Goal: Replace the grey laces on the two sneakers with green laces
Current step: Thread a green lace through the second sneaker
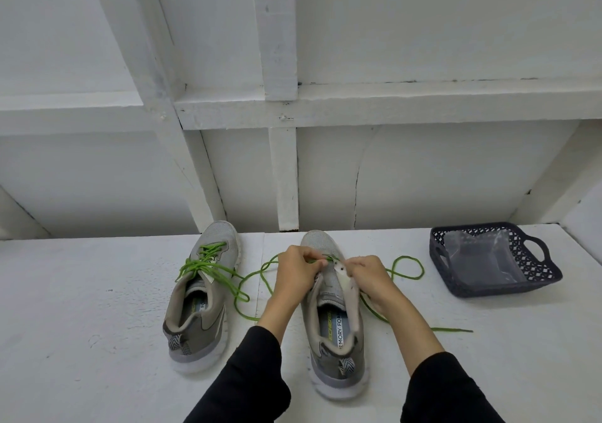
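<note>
The right sneaker point(335, 318) stands in the lower middle of the frame, heel toward the bottom edge and toe toward the wall, so its long axis runs almost straight up the picture. Both hands meet over its front eyelets, just below the toe. The left hand point(298, 271) has its fingers curled and pinches the green lace point(407, 267) near the first eyelets. The right hand point(366, 276) pinches the pale eyelet flap and bends it outward. The lace lies right at the fingertips, and its loose ends run away to both sides of the shoe, one loop to the right, one to the left. I judge the threading has only begun here. The left sneaker point(200, 295), at the centre left, already carries green lace. A dark basket point(547, 279) sits at the right.
</note>
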`<state>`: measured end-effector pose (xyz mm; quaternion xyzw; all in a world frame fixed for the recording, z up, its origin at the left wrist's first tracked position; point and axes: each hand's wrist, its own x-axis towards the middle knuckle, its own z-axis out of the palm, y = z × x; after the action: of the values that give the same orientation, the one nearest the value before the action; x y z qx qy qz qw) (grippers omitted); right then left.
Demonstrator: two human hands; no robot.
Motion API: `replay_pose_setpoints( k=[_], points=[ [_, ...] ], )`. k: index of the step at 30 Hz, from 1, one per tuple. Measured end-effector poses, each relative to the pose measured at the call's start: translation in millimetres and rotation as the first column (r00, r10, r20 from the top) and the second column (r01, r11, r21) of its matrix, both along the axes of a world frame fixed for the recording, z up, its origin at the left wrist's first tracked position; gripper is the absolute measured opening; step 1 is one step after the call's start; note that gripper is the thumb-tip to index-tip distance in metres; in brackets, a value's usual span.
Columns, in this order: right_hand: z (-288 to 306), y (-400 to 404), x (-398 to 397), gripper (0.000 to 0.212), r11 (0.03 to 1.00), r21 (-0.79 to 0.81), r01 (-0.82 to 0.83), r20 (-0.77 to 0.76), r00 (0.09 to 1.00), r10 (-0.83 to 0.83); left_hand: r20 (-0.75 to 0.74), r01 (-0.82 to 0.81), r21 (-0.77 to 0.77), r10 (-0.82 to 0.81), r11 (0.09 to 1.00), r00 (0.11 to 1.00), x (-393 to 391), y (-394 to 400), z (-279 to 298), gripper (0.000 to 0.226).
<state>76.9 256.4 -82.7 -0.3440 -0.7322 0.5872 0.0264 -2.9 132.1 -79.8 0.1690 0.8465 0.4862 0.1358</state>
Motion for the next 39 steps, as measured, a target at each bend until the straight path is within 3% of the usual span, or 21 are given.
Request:
replay_pose_setpoints(
  k=[2, 4, 15, 21, 25, 30, 32, 35, 36, 37, 39],
  points=[
    [-3.2, 3.8, 3.0, 0.028, 0.975, -0.215, 0.062, -0.061, 0.995, -0.076, -0.009, -0.014, -0.009, 0.014, 1.0, 1.0, 4.1, 2.2, -7.1, 0.002],
    [-1.7, 3.9, 4.6, 0.029, 0.955, -0.292, 0.061, -0.094, 0.991, -0.092, -0.015, -0.03, -0.032, 0.029, 0.999, 0.999, 6.9, 3.8, -13.6, 0.005],
    [-4.6, 4.4, 6.0, 0.028, 0.933, -0.354, 0.067, -0.133, 0.984, -0.122, 0.048, -0.097, -0.019, 0.097, 0.995, 0.994, 12.3, 6.9, -20.4, 0.015],
    [-8.4, 4.1, 4.9, 0.023, 0.934, -0.355, 0.049, -0.151, 0.983, -0.109, -0.057, -0.129, -0.16, 0.122, 0.979, 0.991, 16.1, 12.7, -15.1, 0.011],
    [-13.8, 2.4, -4.4, 0.015, 0.968, -0.234, 0.095, -0.152, 0.979, -0.133, -0.099, -0.079, -0.187, 0.061, 0.979, 0.993, 16.1, 12.8, -14.7, 0.013],
    [-15.3, -6.9, -14.0, 0.012, 0.962, 0.206, 0.181, -0.223, 0.966, -0.134, -0.143, -0.065, -0.263, 0.028, 0.963, 0.989, 17.1, 10.8, -16.7, 0.019],
    [2.9, -7.5, -9.6, 0.012, 0.937, 0.176, 0.301, -0.353, 0.908, -0.225, -0.151, -0.077, -0.243, 0.041, 0.967, 0.988, 18.8, 11.2, -16.5, 0.018],
    [51.1, 3.5, 2.2, 0.017, 0.913, -0.193, 0.359, -0.586, 0.705, -0.4, -0.165, -0.09, -0.229, 0.052, 0.969, 0.985, 21.2, 10.7, -14.4, 0.017],
    [65.1, 9.5, 7.5, 0.015, 0.908, -0.236, 0.345, -0.62, 0.667, -0.415, -0.168, -0.092, -0.224, 0.055, 0.97, 0.984, 22.1, 10.4, -14.2, 0.017],
    [74.7, 15.3, 12.8, 0.013, 0.919, -0.195, 0.344, -0.628, 0.675, -0.386, -0.165, -0.096, -0.212, 0.061, 0.973, 0.984, 23.0, 9.8, -13.8, 0.016],
    [74.8, 24.6, 18.0, 0.011, 0.948, 0.089, 0.306, -0.528, 0.822, -0.216, -0.142, -0.103, -0.168, 0.08, 0.98, 0.987, 23.6, 8.8, -13.5, 0.014]
  ],
)
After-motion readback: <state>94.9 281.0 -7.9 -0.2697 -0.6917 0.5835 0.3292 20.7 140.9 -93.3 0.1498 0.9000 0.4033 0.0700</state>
